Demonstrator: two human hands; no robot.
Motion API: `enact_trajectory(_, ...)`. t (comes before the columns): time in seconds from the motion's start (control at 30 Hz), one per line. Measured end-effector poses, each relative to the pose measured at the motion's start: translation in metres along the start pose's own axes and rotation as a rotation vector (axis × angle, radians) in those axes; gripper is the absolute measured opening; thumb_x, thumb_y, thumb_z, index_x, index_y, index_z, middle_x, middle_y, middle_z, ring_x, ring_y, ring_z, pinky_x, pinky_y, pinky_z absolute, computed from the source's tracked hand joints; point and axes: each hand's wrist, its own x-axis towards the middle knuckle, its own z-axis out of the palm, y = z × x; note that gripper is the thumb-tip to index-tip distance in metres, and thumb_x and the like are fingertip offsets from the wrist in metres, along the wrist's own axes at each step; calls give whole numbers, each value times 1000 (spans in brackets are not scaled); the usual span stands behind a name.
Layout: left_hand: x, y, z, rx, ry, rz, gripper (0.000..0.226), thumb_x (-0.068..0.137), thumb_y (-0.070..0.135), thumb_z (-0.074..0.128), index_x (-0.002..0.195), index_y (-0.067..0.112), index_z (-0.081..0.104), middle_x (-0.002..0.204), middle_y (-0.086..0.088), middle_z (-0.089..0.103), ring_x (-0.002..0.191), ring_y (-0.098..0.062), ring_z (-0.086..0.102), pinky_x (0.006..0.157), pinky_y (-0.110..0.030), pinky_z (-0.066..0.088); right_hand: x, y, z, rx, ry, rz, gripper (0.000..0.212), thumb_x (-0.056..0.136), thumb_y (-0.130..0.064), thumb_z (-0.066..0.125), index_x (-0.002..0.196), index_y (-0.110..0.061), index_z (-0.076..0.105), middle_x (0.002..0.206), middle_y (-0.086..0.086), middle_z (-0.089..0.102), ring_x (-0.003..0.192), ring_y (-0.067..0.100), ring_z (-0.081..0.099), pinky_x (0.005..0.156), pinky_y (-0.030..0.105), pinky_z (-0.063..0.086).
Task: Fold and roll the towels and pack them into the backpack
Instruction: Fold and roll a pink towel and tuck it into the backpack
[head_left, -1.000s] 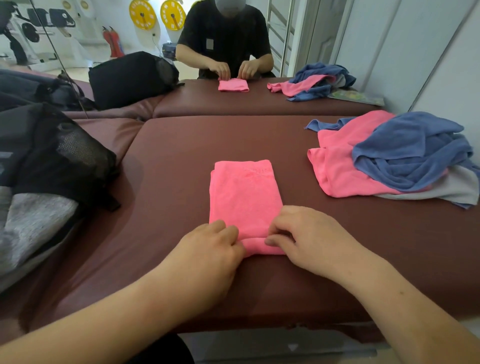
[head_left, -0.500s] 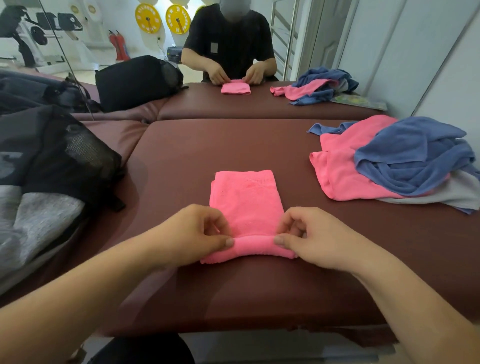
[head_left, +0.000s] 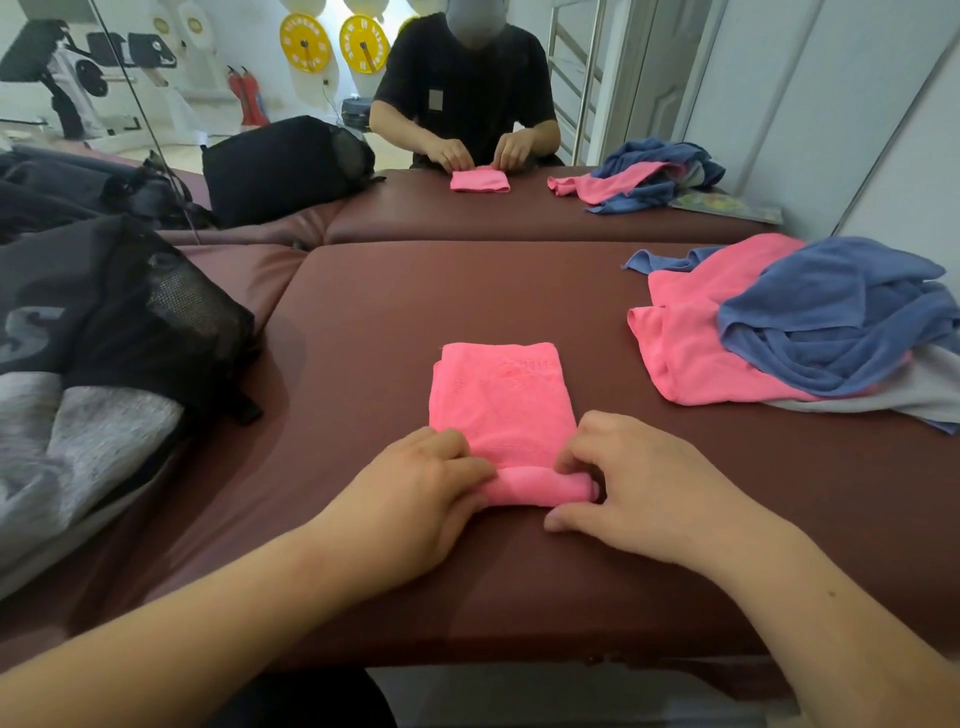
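Left hand (head_left: 415, 499), right hand (head_left: 623, 483): fingers of both pinch rolled near end of pink towel (head_left: 501, 405)

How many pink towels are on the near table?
2. The folded pink towel lies in the middle; the loose pink towel lies at right under the blue towel. More may hide there.

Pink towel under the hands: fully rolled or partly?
Partly rolled: pink towel is rolled at its near end, gripped by left hand and right hand; rest lies flat.
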Motion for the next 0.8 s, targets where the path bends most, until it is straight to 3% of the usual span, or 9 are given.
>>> enact_trajectory(0.1,8,0,-10,-133,-69,-160,27,95,40,52,110,31,73,97,11,69,90,-13,63,84,-35,53,1,3,2,159,19,31,24,84,-51,74,98,-31,71,84,-19,53,77,0,49,71,21,38)
enact_trajectory(0.2,18,-6,-28,-436,-256,-313,11,93,31,69,100,31,77,89,11,76,80,-6,68,78,-27,57,3,8,-5,423,-33,124,9,87,-36,76,85,-27,76,70,-13,69,61,1,57,62,19,45)
enact_trajectory(0.27,21,-11,-35,-503,-273,-355,6,87,30,78,93,28,78,83,10,77,75,-6,69,73,-23,58,4,9,-5,495,-57,160,9,87,-33,76,81,-27,74,70,-7,72,59,3,59,65,29,51)
enact_trajectory(0.33,21,-11,-33,-393,-146,-327,8,83,28,81,89,27,77,81,12,74,73,-2,67,74,-25,56,6,9,1,466,-18,198,10,86,-34,75,80,-28,70,69,-4,70,59,5,58,68,38,53)
enact_trajectory(0.4,18,-8,-27,-178,-15,-99,11,85,20,72,92,28,76,87,13,71,81,-8,65,78,-34,55,8,9,9,402,42,208,10,87,-36,73,80,-30,69,70,-10,67,61,4,57,69,38,55)
enact_trajectory(0.5,4,4,-17,101,-44,188,21,87,22,54,97,24,72,93,7,65,82,-20,59,75,-39,52,8,8,11,333,118,137,11,87,-40,74,83,-31,69,80,-13,62,71,2,57,72,37,54)
enact_trajectory(0.63,-8,4,-11,135,-63,124,42,92,59,49,114,26,66,109,10,63,99,-17,58,86,-36,51,5,5,7,194,160,-12,21,87,-52,66,87,-32,70,90,-14,54,79,-3,52,69,25,43)
enact_trajectory(0.73,-3,-1,-7,215,-19,140,30,96,47,49,106,26,67,103,9,65,97,-21,58,84,-40,50,2,4,6,130,70,-47,43,73,-71,64,99,-36,66,96,-19,53,85,-3,49,72,22,45)
enact_trajectory(0.8,2,-1,-8,218,-45,121,27,96,44,47,104,26,66,100,8,65,95,-21,59,85,-40,50,2,7,7,114,38,-47,40,75,-64,70,104,-36,64,98,-19,51,87,-2,47,77,26,47)
